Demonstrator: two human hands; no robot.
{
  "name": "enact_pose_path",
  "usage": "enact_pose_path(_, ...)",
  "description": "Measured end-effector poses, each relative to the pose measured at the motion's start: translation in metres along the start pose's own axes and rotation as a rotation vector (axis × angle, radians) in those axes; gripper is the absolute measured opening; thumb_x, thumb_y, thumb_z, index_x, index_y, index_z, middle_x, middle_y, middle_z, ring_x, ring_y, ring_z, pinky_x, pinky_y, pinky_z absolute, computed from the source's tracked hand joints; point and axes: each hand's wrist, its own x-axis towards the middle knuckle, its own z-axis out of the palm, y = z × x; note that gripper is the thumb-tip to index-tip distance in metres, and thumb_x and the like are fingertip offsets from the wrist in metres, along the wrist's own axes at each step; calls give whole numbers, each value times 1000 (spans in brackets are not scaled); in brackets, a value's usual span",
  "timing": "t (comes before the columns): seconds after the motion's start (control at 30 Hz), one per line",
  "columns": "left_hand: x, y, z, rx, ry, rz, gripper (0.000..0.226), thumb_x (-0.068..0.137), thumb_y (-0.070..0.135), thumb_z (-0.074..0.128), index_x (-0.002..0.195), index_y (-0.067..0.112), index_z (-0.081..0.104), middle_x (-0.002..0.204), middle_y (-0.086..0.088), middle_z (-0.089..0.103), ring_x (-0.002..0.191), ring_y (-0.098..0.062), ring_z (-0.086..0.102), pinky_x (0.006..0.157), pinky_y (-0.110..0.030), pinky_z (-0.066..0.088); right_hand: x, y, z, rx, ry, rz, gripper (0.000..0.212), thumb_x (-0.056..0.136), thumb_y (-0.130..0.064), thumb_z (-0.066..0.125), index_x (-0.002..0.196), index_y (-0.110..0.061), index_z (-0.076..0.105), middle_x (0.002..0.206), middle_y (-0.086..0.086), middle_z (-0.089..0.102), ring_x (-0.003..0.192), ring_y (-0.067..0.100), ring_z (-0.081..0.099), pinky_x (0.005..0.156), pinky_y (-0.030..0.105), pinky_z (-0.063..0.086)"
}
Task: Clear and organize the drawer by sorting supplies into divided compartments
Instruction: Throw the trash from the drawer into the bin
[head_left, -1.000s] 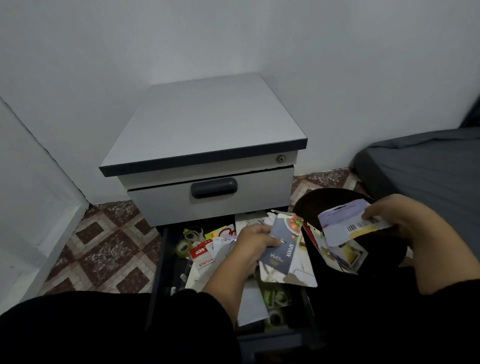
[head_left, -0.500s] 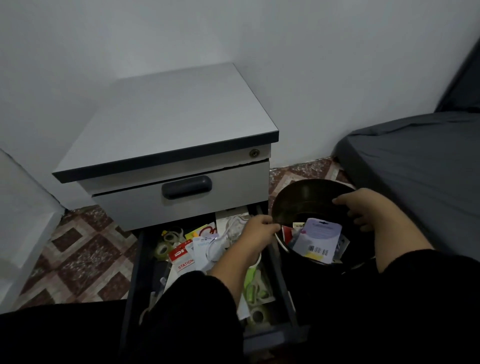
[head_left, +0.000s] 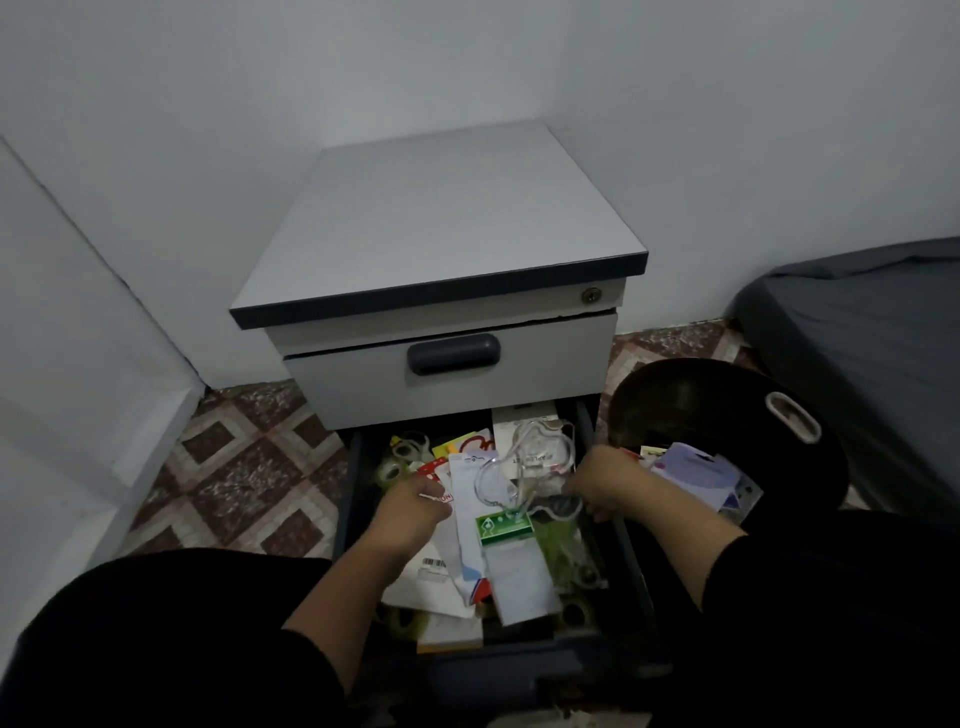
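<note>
Both hands reach into the open bottom drawer (head_left: 631, 561) of the gray cabinet (head_left: 441, 223). The left hand (head_left: 410, 512) lies curled on loose packets (head_left: 511, 566); its grip cannot be told. The right hand (head_left: 605, 480) closes its grip on clear plastic packaging (head_left: 506, 480). A black bin (head_left: 691, 400) holding cards (head_left: 698, 475) stands just right of the drawer.

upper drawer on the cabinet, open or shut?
Shut. The upper drawer front sits flush under the cabinet top, handle untouched. Only the lower drawer is pulled out, full of loose packets.
</note>
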Motion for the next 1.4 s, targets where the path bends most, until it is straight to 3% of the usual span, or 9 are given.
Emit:
enact_pose_path(0.1,5,-15,7,192,20,-34,42,86,19,65,127,17,54,125,-10,55,105,-25,57,90,-35,50,6,6,27,-144,25,-58,16,93,-14,53,78,-8,51,85,8,55,93,26,55,74,28,39)
enact_pose_path(0.23,8,-23,17,597,-28,-41,67,85,41,62,143,24,33,143,-10,38,127,-34,40,103,-45,40,22,20,48,-135,128,-87,49,93,-16,49,137,-4,32,127,21,51,114,38,53,82,36,44)
enact_pose_path(0.47,14,-28,25,699,-15,-54,67,83,39,65,140,24,34,143,-13,34,127,-35,37,103,-46,39,38,20,55,-31,189,-65,45,90,-20,59,125,3,43,125,22,53,111,38,54,79,32,43)
enact_pose_path(0.7,9,-30,33,718,19,165,55,95,29,47,146,37,30,159,-7,11,144,-34,7,116,-51,12,36,23,63,-103,112,-93,72,95,-26,55,152,-23,12,140,23,34,115,38,51,96,37,42)
enact_pose_path(0.9,8,-32,49,906,-203,330,69,88,55,53,149,39,24,161,-8,3,147,-30,-10,115,-49,-9,35,21,61,-63,144,-184,40,93,-14,53,132,-13,45,126,17,51,106,31,54,84,31,45)
enact_pose_path(1.0,9,-34,51,920,-194,309,75,86,38,63,149,34,23,160,-7,7,147,-30,-6,116,-50,-5,35,19,59,87,154,-110,42,91,-8,56,128,-9,36,123,15,54,99,28,55,74,31,41)
enact_pose_path(1.13,11,-32,45,887,-140,323,70,85,7,50,148,30,28,158,-3,17,147,-29,0,118,-49,-3,33,16,56,119,100,10,66,89,-13,60,139,-4,17,123,18,53,105,32,55,77,33,43)
enact_pose_path(1.27,8,-31,39,863,-145,332,67,83,0,43,140,33,43,156,-2,23,146,-29,4,118,-49,-1,24,13,56,43,-24,65,38,82,-16,59,116,-1,54,109,15,60,105,30,61,76,29,47)
enact_pose_path(1.4,6,-30,37,864,-180,381,65,81,-2,44,135,33,50,153,0,29,146,-27,8,119,-46,3,27,15,64,190,-70,19,86,38,-48,66,115,-10,65,113,10,66,100,25,64,91,36,53)
